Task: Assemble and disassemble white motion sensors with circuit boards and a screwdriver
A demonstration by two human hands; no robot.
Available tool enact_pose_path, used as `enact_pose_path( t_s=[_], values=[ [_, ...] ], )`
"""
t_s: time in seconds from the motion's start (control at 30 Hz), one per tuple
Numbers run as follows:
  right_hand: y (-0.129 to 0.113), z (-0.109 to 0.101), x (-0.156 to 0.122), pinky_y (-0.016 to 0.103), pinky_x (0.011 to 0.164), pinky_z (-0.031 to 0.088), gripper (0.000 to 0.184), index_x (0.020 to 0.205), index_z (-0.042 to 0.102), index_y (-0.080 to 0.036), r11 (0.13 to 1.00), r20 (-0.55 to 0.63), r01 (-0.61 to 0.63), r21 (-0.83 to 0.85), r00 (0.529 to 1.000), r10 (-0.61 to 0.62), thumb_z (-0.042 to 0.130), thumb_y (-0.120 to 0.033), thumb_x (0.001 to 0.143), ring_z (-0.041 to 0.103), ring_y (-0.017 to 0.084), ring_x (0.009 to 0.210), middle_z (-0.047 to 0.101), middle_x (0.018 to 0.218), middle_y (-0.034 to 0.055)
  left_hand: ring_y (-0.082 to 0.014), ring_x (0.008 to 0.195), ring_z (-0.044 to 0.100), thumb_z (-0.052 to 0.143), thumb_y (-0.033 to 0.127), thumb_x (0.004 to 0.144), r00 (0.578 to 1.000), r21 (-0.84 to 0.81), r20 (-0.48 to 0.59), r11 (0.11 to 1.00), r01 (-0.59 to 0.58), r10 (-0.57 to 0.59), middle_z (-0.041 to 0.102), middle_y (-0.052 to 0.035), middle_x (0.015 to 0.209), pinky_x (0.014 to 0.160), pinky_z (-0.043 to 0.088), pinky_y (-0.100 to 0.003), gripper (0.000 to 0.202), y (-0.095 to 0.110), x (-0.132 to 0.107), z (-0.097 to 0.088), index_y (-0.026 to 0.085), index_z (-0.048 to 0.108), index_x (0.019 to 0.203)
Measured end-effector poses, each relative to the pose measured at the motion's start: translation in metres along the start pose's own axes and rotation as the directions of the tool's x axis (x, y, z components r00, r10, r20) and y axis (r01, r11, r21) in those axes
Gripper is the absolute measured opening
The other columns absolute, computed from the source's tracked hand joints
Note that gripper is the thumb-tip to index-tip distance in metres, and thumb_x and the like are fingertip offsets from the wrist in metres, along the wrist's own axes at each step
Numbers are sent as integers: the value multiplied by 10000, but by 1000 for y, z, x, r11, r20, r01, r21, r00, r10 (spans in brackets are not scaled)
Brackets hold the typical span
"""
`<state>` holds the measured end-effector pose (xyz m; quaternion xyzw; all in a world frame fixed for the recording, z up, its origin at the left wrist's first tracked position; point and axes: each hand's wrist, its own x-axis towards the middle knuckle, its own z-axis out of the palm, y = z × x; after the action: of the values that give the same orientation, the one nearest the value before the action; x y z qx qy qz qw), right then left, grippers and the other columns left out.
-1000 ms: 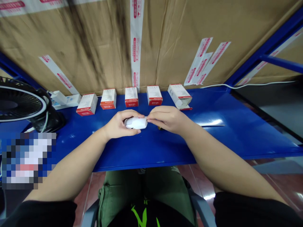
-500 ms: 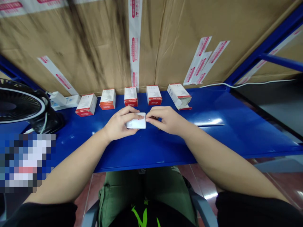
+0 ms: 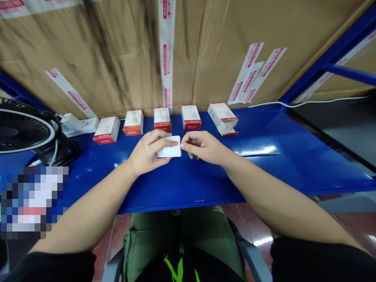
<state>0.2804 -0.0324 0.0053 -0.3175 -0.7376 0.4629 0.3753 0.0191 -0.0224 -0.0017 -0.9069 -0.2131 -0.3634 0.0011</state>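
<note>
Gripping white plastic block [image 3: 171, 152] | left hand [image 3: 147, 152] closed over it, right hand [image 3: 202, 147] curled at its right edge, grip unclear | above blue steel shelf [image 3: 205, 188], mid-shelf | likely light, stiff, slick: hold by edges

This site is a warehouse stockroom or packing station. Identifying features are a blue steel shelving rack [image 3: 331, 51], sealed corrugated cartons [image 3: 117, 51] with printed tape, and small red-and-white product boxes [image 3: 162, 119] in a row.

Blue metal shelf [image 3: 264, 176], five red-and-white boxes [image 3: 162, 119] in a row, black fan [image 3: 20, 131], white carton [image 3: 79, 125]
</note>
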Motion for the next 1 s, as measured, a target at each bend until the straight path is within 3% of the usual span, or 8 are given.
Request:
enact_pose_path(
  t_s=[0.13,0.3,0.47,0.57,0.77,0.87,1.0],
  values=[
    [6,2,3,264,558,525,316,864,658,-219,972,-43,-107,211,992,118,874,-448,857,693,137,636,695,720,-31,-286,1164,765,828,212,933,999,6,-44,1000,-1,1,727,-111,1314,970,670,-462,388,1,1,0,273,732,1304],
    [8,8,6,333,749,666,333,878,686,-207,953,-90,-70,294,991,101,919,-439,824,724,141,707,726,760,-19,-282,1145,759,820,211,935,998,46,-54,998,33,-30,723,-108,1287,955,671,-461,371,3,2,2,263,730,1292],
    [8,14,5,380,814,682,271,896,694,-214,986,-195,15,167,981,18,835,-446,885,736,170,765,738,818,3,-279,1134,756,787,209,953,995,70,-82,995,65,-59,718,-104,1250,940,667,-449,340,4,3,4,244,717,1284],
    [9,15,2,386,801,660,179,927,699,-217,997,-236,76,-8,969,-76,746,-389,950,736,191,801,748,873,29,-273,1124,754,773,226,969,995,76,-90,996,49,-42,711,-106,1239,922,666,-434,314,3,3,5,232,711,1277],
    [7,12,0,357,769,574,111,915,656,-234,891,-212,215,-399,924,-318,612,-243,1017,665,198,824,702,884,37,-288,1122,748,777,218,953,996,118,-82,992,41,-32,720,-113,1257,920,652,-441,353,2,2,7,243,720,1300],
    [6,11,-1,362,787,565,130,911,633,-235,878,-192,223,-423,925,-327,590,-240,1033,661,199,826,682,874,32,-297,1117,746,768,220,960,997,166,-73,986,25,-13,730,-122,1264,905,637,-442,351,2,1,7,246,730,1308],
    [5,13,0,334,723,567,169,906,619,-240,929,-198,162,-334,951,-237,591,-301,1061,680,187,766,686,853,22,-300,1121,737,777,228,960,999,218,-51,976,20,-9,739,-119,1289,896,618,-440,368,0,0,6,275,738,1323]
  ],
)
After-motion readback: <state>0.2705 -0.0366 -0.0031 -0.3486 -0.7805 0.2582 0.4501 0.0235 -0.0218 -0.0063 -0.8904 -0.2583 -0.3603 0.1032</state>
